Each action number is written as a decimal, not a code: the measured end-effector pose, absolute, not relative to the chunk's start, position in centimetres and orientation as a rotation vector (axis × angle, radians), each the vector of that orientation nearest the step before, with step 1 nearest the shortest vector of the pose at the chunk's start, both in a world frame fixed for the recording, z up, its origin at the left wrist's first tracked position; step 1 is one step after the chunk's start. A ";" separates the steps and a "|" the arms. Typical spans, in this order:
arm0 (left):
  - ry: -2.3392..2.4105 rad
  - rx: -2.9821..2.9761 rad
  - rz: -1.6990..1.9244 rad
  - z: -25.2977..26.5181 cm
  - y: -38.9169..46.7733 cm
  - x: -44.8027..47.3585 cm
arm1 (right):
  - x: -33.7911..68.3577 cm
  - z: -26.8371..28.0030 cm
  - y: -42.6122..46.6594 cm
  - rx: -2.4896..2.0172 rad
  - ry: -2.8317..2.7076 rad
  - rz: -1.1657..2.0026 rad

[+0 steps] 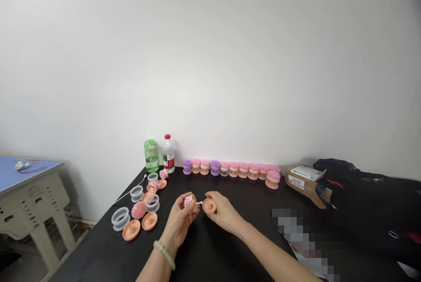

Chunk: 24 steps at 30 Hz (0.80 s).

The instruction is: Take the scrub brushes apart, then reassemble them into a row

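My left hand (184, 216), with a beaded bracelet on its wrist, grips a small pink bristled brush head (188, 201) that has an orange rim. A thin white stem (199, 203) sticks out of it toward the right. Between the fingers of my right hand (225, 212) is an orange disc (209, 205) with a peg in its centre, facing the brush head. A small gap seems to lie between stem and disc. Both pieces are held above the black table (197, 255).
At left lie clear rings (120, 219), orange discs (131, 230) and a spiky pink piece (139, 210). Several pink and purple brushes (243, 170) line the wall. Behind stand a green bottle (151, 157) and a water bottle (169, 157). Rightward are a cardboard box (304, 183) and black bag (371, 198).
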<state>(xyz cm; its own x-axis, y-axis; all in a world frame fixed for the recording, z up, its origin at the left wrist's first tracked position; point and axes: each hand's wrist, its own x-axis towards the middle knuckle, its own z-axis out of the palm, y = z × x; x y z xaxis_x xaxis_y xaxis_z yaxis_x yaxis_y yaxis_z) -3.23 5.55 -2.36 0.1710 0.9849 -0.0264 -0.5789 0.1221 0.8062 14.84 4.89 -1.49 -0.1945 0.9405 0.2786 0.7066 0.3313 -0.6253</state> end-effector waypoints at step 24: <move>1.583 1.956 1.066 -2.5 5.0 -3.9 | 19.7 -7.4 -2.1 -1.380 -1.817 0.556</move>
<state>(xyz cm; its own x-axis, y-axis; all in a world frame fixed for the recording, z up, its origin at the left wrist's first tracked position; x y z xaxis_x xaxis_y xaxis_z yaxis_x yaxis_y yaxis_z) -3.93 4.95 -2.55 0.0646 0.9502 0.3050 0.6401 -0.2740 0.7178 19.74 -2.14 -7.44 -0.1141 0.9423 0.3148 0.6050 0.3173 -0.7303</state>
